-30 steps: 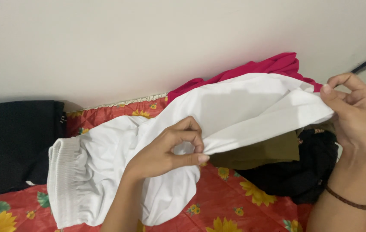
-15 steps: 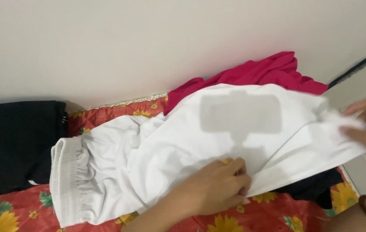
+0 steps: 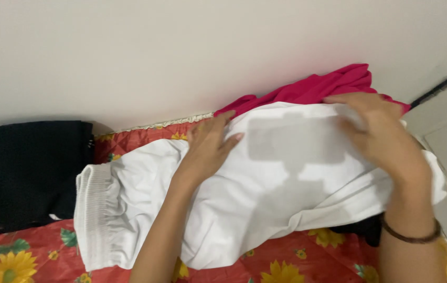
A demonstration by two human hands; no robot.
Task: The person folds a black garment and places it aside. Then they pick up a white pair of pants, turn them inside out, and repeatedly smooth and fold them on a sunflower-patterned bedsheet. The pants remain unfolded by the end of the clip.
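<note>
— Across the middle of the frame, what was lying there?

— A white garment (image 3: 265, 183), spread over the bed, its ribbed waistband at the lower left. A second before, both hands had pinched it and held it up; now it lay down and both palms pressed on it.

— How were the hands set?

— The left hand (image 3: 208, 149) lay flat at centre, fingers spread and gripping nothing. The right hand (image 3: 378, 133), blurred at the upper right, also looked open on the cloth, a dark bracelet (image 3: 410, 236) at its wrist. It looked like smoothing, not lifting.

— And around it?

— A red bedsheet (image 3: 307, 264) with yellow flowers underneath, a pink cloth (image 3: 333, 84) behind against the pale wall (image 3: 181, 52), a black fabric (image 3: 19, 173) at left, and a dark piece (image 3: 362, 230) just under the white edge.
</note>
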